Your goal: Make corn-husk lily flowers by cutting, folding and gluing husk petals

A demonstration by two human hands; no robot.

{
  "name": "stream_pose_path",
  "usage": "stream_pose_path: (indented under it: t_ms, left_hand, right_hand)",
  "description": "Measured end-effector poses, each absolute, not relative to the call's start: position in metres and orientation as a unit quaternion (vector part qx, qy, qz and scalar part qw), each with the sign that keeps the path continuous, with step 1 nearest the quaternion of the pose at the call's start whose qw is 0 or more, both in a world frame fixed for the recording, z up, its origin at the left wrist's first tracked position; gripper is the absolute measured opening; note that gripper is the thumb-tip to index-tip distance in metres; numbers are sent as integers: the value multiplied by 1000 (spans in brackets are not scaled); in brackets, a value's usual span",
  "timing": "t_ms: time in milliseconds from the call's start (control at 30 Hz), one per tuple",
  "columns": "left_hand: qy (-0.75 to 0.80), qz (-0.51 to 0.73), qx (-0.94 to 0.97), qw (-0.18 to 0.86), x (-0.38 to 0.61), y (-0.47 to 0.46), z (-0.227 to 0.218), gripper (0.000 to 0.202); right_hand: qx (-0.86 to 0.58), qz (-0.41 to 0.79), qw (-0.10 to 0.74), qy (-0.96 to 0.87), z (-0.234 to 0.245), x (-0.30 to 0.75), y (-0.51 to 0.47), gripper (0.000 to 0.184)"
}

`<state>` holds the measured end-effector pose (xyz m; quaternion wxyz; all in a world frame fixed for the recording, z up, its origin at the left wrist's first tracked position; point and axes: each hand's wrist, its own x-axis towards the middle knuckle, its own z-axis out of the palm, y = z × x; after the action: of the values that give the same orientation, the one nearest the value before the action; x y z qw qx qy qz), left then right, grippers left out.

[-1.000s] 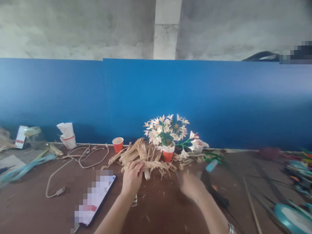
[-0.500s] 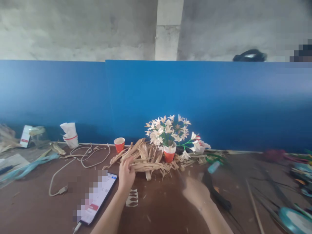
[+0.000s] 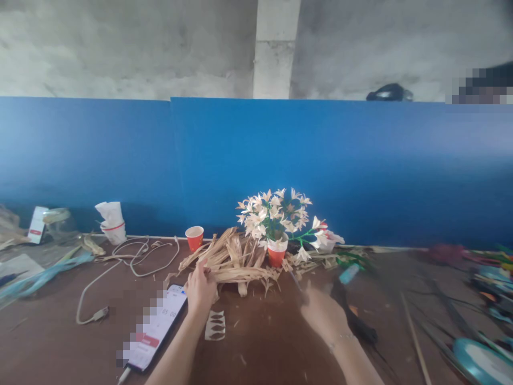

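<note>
My left hand [image 3: 201, 289] is at the left front of a pile of dried husks [image 3: 236, 256], its fingers curled together. Whatever those fingers pinch is too small or hidden to make out. Blurred by motion, my right hand [image 3: 323, 313] is closed around a thin pointed tool [image 3: 295, 280], whose tip points up and left toward the husks. Behind them stands a red and white paper cup [image 3: 277, 253] with a bunch of cream artificial flowers [image 3: 274, 214] on green stems. A cut strip with oval holes [image 3: 215, 325] lies flat between my hands.
At left are a phone [image 3: 156, 329] with a plugged cable, a looped white cord [image 3: 130, 256] and cups. Another red cup [image 3: 194, 239] stands behind the husks. A black-handled tool [image 3: 356, 321] and a teal ribbon roll [image 3: 481, 359] lie right. A blue partition [image 3: 256, 155] closes the back.
My left hand has shifted slightly left and down at the husks. The pointed tool in my right hand shows more clearly. The whole view has slid a little.
</note>
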<state>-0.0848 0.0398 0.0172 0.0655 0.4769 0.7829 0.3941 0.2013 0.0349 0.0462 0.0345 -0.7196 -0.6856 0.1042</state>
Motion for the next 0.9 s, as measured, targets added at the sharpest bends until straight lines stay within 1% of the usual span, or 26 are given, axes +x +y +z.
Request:
stream_pose_path:
  t_ms: [100,167,233,367,433,533,700,900]
  left_hand:
    - [756,446,473,75,-92,45,8,43]
    - [745,459,480,71,-95,48,4,39]
    - [736,454,498,63,-97,49,4,34]
    - [702,427,570,17,-91,48,9,27]
    - [696,406,592,-8,-86,45,10,23]
    - [690,374,619,-32,-80,43,9,21]
    - [684,354,637,-41,-78,42,3,27]
    - [674,417,606,-71,-79,40,13,28]
  right_hand:
    - [-723,104,32,-682,48,203,35,25]
    - [-722,104,27,-683,49,203,34,23]
    - [-721,104,17,-685,51,203,32,23]
    - [-719,93,6,-689,57,201,26,34]
    - [-720,77,10,-690,62,200,24,35]
    - [-718,74,22,-692,65,199,23,27]
    - [-712,100,36,-694,64,202,23,17]
    - [-715,120,26,-688,64,210,22,14]
